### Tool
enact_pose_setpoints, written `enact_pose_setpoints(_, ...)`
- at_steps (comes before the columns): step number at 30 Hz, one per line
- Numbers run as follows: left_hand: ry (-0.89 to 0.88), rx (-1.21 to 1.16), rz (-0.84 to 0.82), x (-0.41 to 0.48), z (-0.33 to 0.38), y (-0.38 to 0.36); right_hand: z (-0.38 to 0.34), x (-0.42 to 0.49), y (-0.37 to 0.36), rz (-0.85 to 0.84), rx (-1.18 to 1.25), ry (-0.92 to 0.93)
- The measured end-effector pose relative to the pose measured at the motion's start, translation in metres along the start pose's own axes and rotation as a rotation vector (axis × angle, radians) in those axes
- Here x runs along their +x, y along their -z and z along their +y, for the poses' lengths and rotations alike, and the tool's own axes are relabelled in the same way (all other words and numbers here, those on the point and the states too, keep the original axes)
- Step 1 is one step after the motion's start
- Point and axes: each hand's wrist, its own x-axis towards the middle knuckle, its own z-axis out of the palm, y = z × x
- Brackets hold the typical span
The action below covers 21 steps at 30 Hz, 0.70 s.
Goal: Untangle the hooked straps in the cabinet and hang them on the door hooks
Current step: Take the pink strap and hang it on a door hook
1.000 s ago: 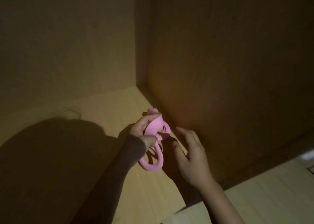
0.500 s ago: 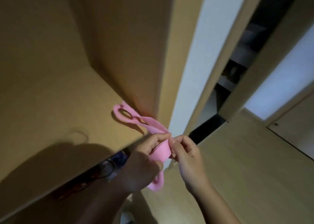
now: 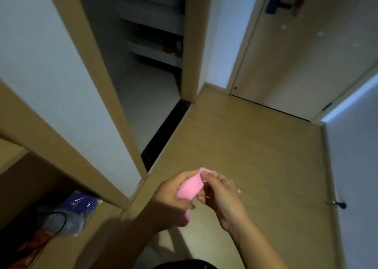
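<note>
A bunched pink strap (image 3: 191, 188) is held between both hands, low in the middle of the head view and out over the wooden floor. My left hand (image 3: 170, 199) wraps around its lower part, and a pink end sticks out below the fist. My right hand (image 3: 222, 195) pinches the strap's upper edge with thumb and fingertips. Most of the strap is hidden inside the hands, so its hooks and loops cannot be made out. The cabinet (image 3: 61, 146) stands at the left edge. No door hooks are visible.
A lower cabinet shelf holds a blue plastic bag (image 3: 81, 205), a black cable (image 3: 59, 221) and something red (image 3: 35, 241). A dark doorway (image 3: 151, 64) opens ahead, a closed wooden door (image 3: 306, 54) stands at the right, and a door stopper (image 3: 340, 204) sits on the floor.
The strap has come out of the cabinet and both hands now hold it over the floor. My view has swung right, away from the shelf toward the room.
</note>
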Motion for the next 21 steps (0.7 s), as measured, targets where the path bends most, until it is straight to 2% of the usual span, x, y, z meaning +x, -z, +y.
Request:
enact_pose_setpoints(6,-0.078,0.031,-0.216,0.052,0.021,-0.066,-0.025,0.011,0.066,0.196,0.159,0.105)
enact_pose_setpoints(11,-0.127,0.104,-0.286,0.100,0.028,-0.094,-0.052,0.031,0.098,0.257,0.243,0.146)
enact_pose_setpoints(15,-0.179,0.153,-0.324,0.144,0.036,-0.098,-0.074,0.067,0.109,0.367,0.159,0.230)
enact_pose_setpoints(17,-0.225,0.167,-0.250,0.173,0.049,-0.094,-0.089,0.085,0.112,0.406,0.034,0.288)
enact_pose_setpoints(19,-0.186,0.099,-0.173,0.210,0.066,-0.090,-0.104,0.101,0.114,0.417,-0.033,0.327)
enact_pose_setpoints(21,-0.119,0.041,-0.181,0.245,0.083,-0.089,-0.118,0.116,0.118,0.411,-0.122,0.353)
